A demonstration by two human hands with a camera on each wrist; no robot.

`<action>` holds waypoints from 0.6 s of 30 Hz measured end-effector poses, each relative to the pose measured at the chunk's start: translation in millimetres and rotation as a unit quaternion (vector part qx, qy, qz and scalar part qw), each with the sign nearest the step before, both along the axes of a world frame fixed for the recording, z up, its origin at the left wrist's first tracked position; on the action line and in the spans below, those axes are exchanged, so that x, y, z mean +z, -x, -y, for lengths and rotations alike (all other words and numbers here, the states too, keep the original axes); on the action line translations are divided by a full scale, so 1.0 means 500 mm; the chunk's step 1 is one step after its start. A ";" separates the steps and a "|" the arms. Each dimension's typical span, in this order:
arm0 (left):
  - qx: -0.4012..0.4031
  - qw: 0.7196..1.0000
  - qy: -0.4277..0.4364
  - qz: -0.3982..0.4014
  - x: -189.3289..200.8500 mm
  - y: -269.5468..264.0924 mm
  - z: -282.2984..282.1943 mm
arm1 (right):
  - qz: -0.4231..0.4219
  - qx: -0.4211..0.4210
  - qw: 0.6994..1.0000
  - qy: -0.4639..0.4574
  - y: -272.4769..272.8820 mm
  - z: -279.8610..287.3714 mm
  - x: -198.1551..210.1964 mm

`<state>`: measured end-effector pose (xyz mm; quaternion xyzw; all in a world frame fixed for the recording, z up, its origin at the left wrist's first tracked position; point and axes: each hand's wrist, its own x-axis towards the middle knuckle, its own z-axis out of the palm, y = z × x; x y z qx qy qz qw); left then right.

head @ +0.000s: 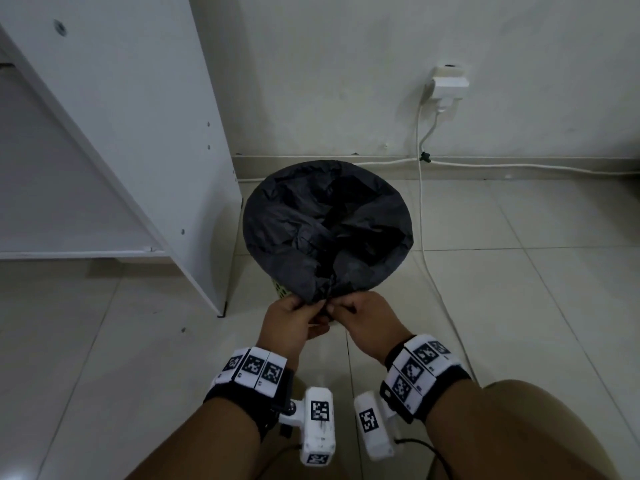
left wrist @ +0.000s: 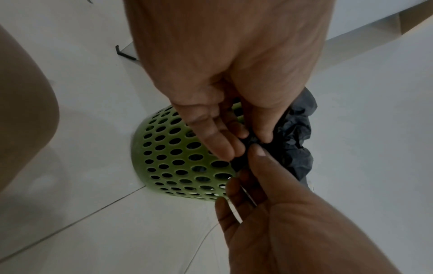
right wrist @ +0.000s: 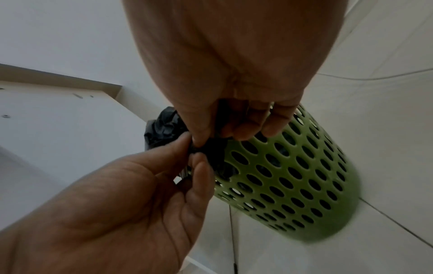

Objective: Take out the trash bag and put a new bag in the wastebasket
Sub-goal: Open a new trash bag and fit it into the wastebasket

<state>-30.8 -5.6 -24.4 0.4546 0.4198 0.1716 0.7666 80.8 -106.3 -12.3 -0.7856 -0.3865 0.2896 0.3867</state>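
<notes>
Now bag [head: 327,223] edge pinched between hands [head: 327,315]

wastebasket [head: 281,289]: 1; trash bag [head: 325,223]: 1; left hand [head: 289,318]: 1; right hand [head: 369,322]: 1; wall charger [head: 449,85]: 1; white shelf unit [head: 131,133]: 1; wrist cameras: 2

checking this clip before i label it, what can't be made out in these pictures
- Contents of the black plastic trash bag: head view, hidden by its crumpled folds and dark hollow.
- Green perforated plastic wastebasket: head view shows only a sliver; the bag covers its rim.
- Whether the pinched bag edge is a knot: the left hand and right hand cover it in every view.
- Wastebasket's base: right wrist view, blurred.
</notes>
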 end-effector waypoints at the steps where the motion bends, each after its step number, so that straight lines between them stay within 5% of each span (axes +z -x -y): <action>1: 0.012 1.000 -0.005 0.004 0.001 -0.002 -0.003 | 0.023 0.019 0.999 0.016 -0.003 0.001 0.008; 4: 0.061 0.997 -0.046 -0.005 -0.002 0.000 -0.020 | 0.151 -0.002 0.988 0.038 -0.025 0.014 0.034; 7: 0.087 0.994 -0.070 -0.022 -0.021 0.010 -0.037 | 0.308 -0.082 0.947 -0.039 -0.064 0.032 0.056; 9: 0.101 0.993 -0.058 -0.021 -0.026 0.015 -0.041 | 0.371 -0.040 0.928 -0.013 -0.086 0.033 0.054; 13: 0.150 0.988 0.026 0.029 -0.028 0.022 -0.057 | 0.379 0.084 0.919 0.073 -0.106 0.018 0.032; 18: 0.233 0.961 0.099 0.112 -0.026 0.024 -0.091 | 0.335 0.080 0.938 0.027 -0.100 -0.007 0.004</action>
